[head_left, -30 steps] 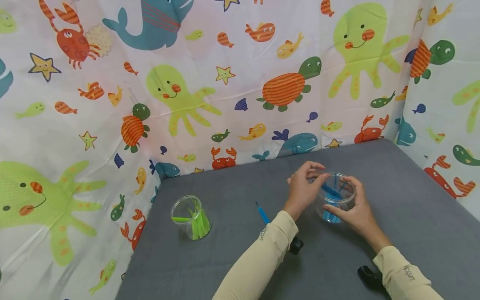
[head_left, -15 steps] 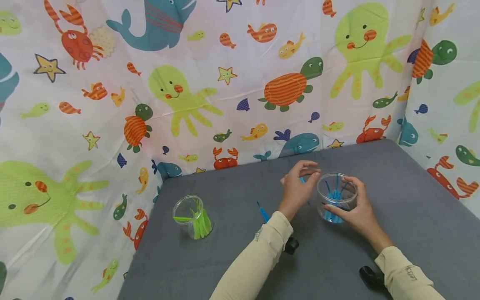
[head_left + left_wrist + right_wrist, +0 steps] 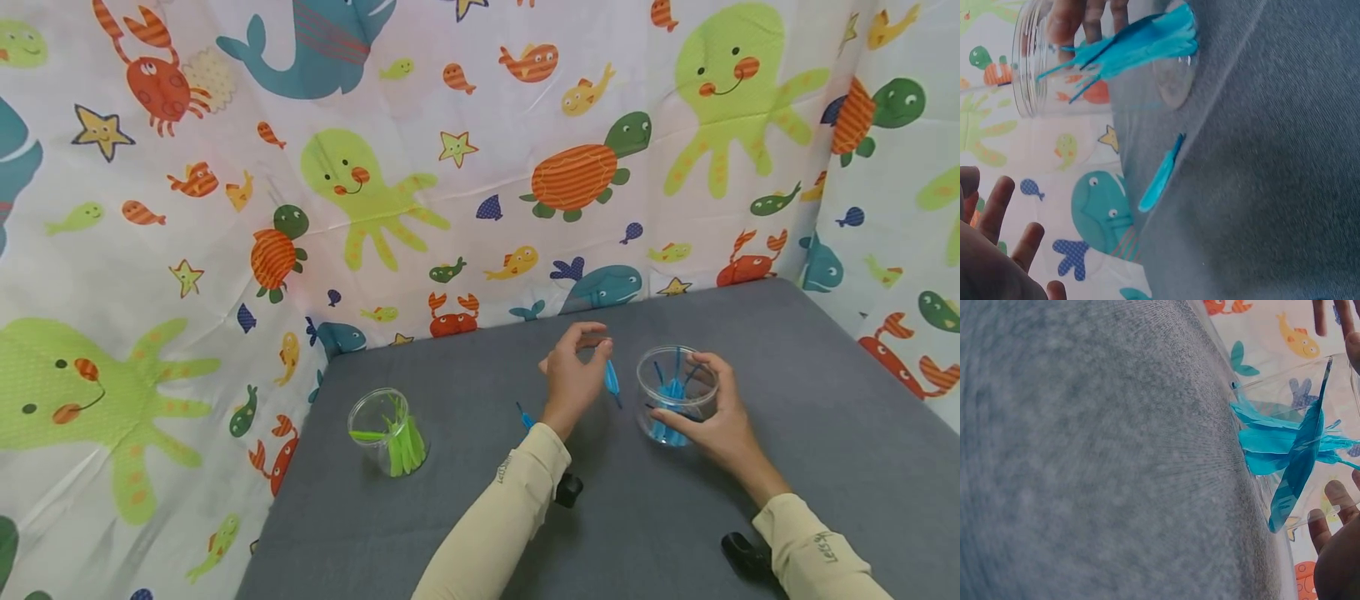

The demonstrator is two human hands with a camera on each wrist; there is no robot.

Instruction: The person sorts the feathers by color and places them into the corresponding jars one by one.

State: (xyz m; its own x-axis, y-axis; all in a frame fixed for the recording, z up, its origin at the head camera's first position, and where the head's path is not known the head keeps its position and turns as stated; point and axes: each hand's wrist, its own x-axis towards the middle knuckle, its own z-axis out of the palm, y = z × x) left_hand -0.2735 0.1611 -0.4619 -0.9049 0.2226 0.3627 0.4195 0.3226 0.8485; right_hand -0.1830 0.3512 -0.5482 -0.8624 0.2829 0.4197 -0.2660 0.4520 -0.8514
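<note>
My right hand [image 3: 722, 417] holds the clear round jar [image 3: 651, 421] by its side, thumb in front and fingers at the far rim. Inside stand several slim blue leaf-shaped pieces [image 3: 1141, 44] with thin dark stems; one leans across the others in the right wrist view. A similar blue piece [image 3: 612, 382] lies on the cloth just left of the jar. My left hand [image 3: 573, 375] is raised left of that piece, fingers loosely bent and apart, with nothing between them. Another blue piece [image 3: 527, 418] lies partly hidden behind the left sleeve.
A second clear jar [image 3: 358, 454] with several green leaf-shaped pieces [image 3: 406, 446] stands to the left on the grey cloth [image 3: 450, 508]. One green piece lies across its mouth. Black wrist devices [image 3: 742, 552] sit under the sleeves. A sea-animal curtain [image 3: 480, 108] hangs behind.
My left hand has moved left, away from the jar's mouth, and let go of a blue piece, which now lies on the cloth beside the jar. The right hand keeps its hold.
</note>
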